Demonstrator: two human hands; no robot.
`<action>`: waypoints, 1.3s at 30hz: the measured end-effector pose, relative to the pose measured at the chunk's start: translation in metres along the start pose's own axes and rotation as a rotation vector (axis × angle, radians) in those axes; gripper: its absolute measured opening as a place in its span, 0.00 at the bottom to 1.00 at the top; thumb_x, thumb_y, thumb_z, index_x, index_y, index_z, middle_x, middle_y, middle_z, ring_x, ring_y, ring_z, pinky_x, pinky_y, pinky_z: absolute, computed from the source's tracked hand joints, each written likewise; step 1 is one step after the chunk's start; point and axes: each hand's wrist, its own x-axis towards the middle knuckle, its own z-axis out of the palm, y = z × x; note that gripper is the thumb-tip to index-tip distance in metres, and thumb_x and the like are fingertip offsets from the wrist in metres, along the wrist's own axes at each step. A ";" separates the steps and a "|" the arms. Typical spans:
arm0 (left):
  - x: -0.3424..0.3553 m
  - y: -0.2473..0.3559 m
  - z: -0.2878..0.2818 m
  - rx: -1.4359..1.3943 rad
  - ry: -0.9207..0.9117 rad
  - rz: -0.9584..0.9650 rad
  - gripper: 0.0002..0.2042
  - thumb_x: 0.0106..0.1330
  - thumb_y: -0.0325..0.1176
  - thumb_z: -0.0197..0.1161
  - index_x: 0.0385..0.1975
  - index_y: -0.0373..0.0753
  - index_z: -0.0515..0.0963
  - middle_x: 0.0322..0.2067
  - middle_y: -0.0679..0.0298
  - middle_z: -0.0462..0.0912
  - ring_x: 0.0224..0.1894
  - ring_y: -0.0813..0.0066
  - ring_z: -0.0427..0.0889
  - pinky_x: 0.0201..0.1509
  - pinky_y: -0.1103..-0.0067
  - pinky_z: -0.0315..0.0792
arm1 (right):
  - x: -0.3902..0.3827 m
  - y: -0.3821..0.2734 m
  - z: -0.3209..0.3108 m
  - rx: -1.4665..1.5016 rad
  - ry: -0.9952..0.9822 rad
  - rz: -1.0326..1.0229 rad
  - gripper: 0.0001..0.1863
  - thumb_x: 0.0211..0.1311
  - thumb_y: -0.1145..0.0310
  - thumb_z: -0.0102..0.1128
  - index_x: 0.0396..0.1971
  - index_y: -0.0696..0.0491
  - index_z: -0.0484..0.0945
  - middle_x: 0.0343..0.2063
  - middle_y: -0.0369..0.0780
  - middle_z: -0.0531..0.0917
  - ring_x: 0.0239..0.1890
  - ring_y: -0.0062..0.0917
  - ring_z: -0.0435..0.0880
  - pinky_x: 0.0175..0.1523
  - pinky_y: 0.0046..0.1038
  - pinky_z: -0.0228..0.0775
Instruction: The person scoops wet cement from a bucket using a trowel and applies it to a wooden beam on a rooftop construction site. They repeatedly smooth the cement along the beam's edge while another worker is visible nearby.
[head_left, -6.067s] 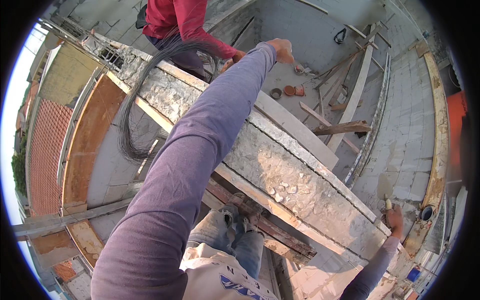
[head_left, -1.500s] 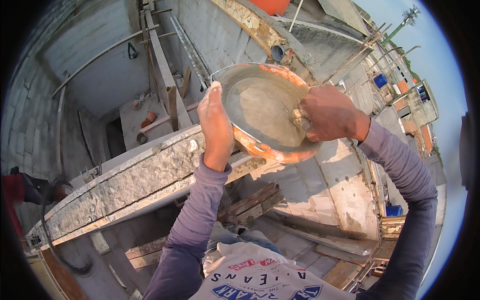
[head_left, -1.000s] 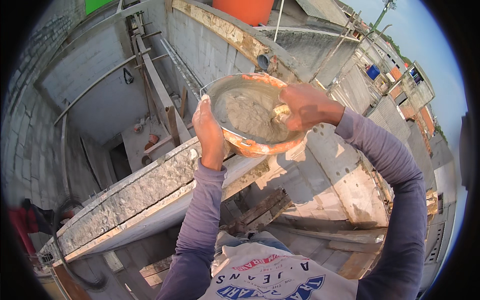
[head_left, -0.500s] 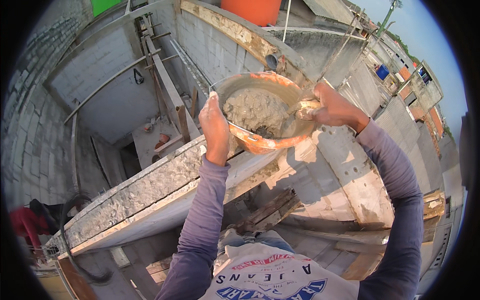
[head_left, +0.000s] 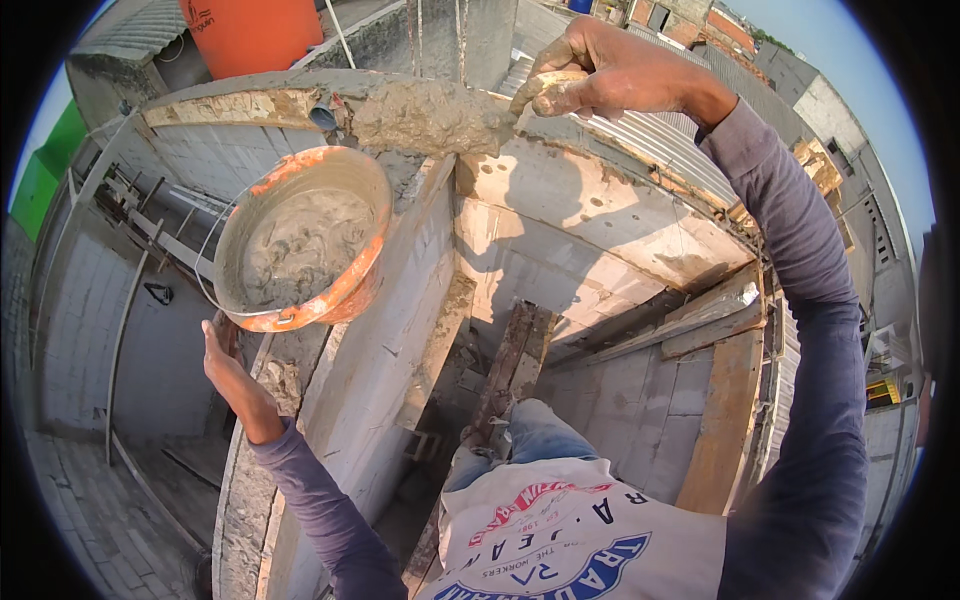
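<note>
- On top of the concrete block wall (head_left: 400,330) stands an orange pan (head_left: 300,240) of wet grey mortar, tilted so that its open mouth faces the camera
- At the lower rim of that pan is the left hand (head_left: 225,360), its fingers hidden under the pan's underside; whether they grip the pan or only prop it cannot be told
- A thin wire bail (head_left: 205,270) loops along the pan's left side, away from the wall
- Up and to the right of the pan, the right hand (head_left: 610,70) is clenched around a lump of mortar (head_left: 545,92), the fingers smeared grey
- That hand presses against a heap of fresh mortar (head_left: 430,115) lying on the top course (head_left: 240,105) just above the pan
- The two hands are well apart, the pan lying between them
- Both arms wear purple long sleeves (head_left: 800,300)
- Above the pan, behind the top course, stands an orange tank (head_left: 250,35), cut off by the picture's upper edge
- Below and right of the pan, inside the walled space, wooden planks (head_left: 700,320) lean against the blocks, and a dark plank (head_left: 500,370) runs down to the person's jeans (head_left: 530,440)
- Left of the pan, far below the wall, lies a paved floor (head_left: 90,500)
- Right of the pan, past the right arm, lie corrugated roofs (head_left: 640,130) and other buildings
</note>
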 end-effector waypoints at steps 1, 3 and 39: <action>0.004 -0.011 -0.017 0.094 0.011 0.005 0.26 0.82 0.45 0.52 0.61 0.25 0.79 0.56 0.55 0.86 0.58 0.67 0.82 0.66 0.72 0.69 | -0.017 0.012 -0.007 -0.023 -0.004 0.014 0.13 0.68 0.62 0.69 0.28 0.55 0.83 0.15 0.32 0.75 0.15 0.16 0.70 0.22 0.25 0.62; -0.002 -0.023 -0.030 0.448 -0.050 0.083 0.24 0.82 0.43 0.51 0.62 0.27 0.79 0.54 0.55 0.87 0.56 0.67 0.83 0.63 0.72 0.70 | -0.053 0.046 -0.008 0.012 0.064 0.073 0.13 0.68 0.61 0.68 0.28 0.56 0.84 0.15 0.33 0.75 0.15 0.16 0.70 0.22 0.24 0.62; -0.024 -0.060 -0.061 0.823 -0.152 0.416 0.23 0.76 0.48 0.57 0.37 0.28 0.75 0.29 0.58 0.78 0.33 0.69 0.74 0.37 0.68 0.69 | -0.192 0.264 0.060 -0.525 0.412 0.511 0.22 0.53 0.69 0.67 0.51 0.54 0.86 0.37 0.50 0.87 0.34 0.49 0.87 0.39 0.44 0.78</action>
